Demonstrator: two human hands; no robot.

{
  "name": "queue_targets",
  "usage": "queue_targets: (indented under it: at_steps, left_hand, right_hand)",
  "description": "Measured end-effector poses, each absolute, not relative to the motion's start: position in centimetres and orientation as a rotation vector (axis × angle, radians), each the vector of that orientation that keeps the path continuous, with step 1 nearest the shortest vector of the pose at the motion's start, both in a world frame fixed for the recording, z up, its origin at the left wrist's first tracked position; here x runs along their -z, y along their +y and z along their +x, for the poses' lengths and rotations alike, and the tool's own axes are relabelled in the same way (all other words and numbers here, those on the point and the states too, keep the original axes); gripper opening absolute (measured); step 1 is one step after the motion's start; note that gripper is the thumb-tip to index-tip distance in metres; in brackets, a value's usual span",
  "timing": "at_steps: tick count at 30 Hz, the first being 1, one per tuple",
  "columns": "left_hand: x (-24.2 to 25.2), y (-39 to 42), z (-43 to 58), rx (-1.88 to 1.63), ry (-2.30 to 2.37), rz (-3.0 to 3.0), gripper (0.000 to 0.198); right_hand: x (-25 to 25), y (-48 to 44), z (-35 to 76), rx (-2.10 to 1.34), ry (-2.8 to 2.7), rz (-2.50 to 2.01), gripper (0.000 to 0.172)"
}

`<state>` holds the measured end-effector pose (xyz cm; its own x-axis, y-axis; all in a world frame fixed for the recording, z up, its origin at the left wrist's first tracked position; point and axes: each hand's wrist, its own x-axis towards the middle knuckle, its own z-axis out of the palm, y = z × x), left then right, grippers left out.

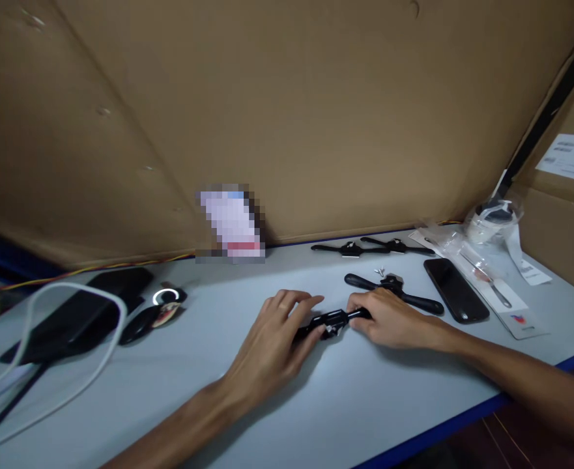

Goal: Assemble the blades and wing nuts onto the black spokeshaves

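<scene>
A black spokeshave (329, 319) is held just above or on the grey table, its silvery screw parts facing the table's front. My left hand (283, 329) grips its left handle, with the thumb near the metal parts and the index finger stretched above. At the other end, my right hand (382, 317) closes round the right handle. Behind my right hand lies another spokeshave (422, 303), partly covered by that hand. A few small silvery screws (379, 271) rest beyond it. Two more pieces, a spokeshave (349, 249) and its neighbour (397, 245), lie at the back edge.
A dark smartphone (455, 290) lies at the right, beside clear plastic packaging (487, 273) and a tape roll (492, 218). On the left are a black flat device (84, 312), a white cable (123, 312) and a ring-lit object (166, 297). Cardboard (316, 117) walls the back.
</scene>
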<state>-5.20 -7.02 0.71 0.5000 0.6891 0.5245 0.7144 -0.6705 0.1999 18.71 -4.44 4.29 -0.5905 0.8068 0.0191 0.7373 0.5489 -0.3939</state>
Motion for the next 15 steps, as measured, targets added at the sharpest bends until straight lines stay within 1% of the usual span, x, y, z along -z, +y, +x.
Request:
queue_targets:
  at_steps: [3, 5, 6, 8, 9, 11, 15]
  left_hand:
    - [-0.3, -6.9, -5.3, 0.828, -1.358, -2.804, 0.028]
    - [-0.2, -6.9, -5.3, 0.813, -1.402, -2.845, 0.03]
    - [-0.3, -6.9, -5.3, 0.813, -1.408, -2.858, 0.03]
    - [-0.5, -6.9, -5.2, 0.803, -1.409, -2.876, 0.031]
    - [-0.7, -6.9, -5.2, 0.79, -1.411, -2.886, 0.031]
    - [-1.0, -6.9, -5.2, 0.736, -1.416, -2.908, 0.032]
    - [-1.3, -6.9, -5.3, 0.645, -1.38, -2.945, 0.035]
  right_hand:
    - [-4.3, -4.9, 18.3, -0.49, -2.609, -1.232, 0.01]
    - [-4.8, -4.6, 18.6, -0.412, -2.614, -1.241, 0.004]
    - [-5.2, -4.3, 19.0, -0.365, -2.608, -1.272, 0.004]
    - [-5.8, -3.5, 20.2, -0.269, -2.588, -1.374, 0.011]
    - [-6.0, -3.0, 20.9, -0.224, -2.583, -1.432, 0.012]
    - [-6.1, -2.2, 22.4, -0.174, -2.625, -1.509, 0.004]
    - [-5.6, -1.3, 24.0, -0.139, -2.719, -1.526, 0.013]
